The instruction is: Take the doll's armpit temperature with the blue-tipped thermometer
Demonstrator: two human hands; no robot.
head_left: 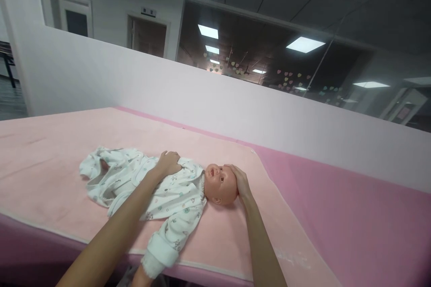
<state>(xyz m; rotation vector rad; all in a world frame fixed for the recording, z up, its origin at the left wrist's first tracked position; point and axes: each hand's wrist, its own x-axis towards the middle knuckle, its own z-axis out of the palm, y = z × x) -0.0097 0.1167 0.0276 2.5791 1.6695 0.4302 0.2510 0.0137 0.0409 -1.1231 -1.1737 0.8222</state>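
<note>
A baby doll (pixel 218 184) lies on its back on a pink mat, its head toward the right. It wears a white patterned outfit (pixel 175 193), with one sleeve hanging toward the mat's near edge. My left hand (pixel 169 163) rests on the doll's chest, its fingers laid over the cloth rather than gripping it. Against the top of the doll's head lies my right hand (pixel 239 180), fingers stretched along the forehead. The legs of the outfit are bunched at the left, and the doll's feet are hidden in the cloth.
The pink mat (pixel 50 161) covers most of a darker pink padded surface (pixel 353 206). A low white wall (pixel 215 103) runs along the far side, with a window (pixel 262 54) above it. Two doorways (pixel 148 38) show beyond at the left.
</note>
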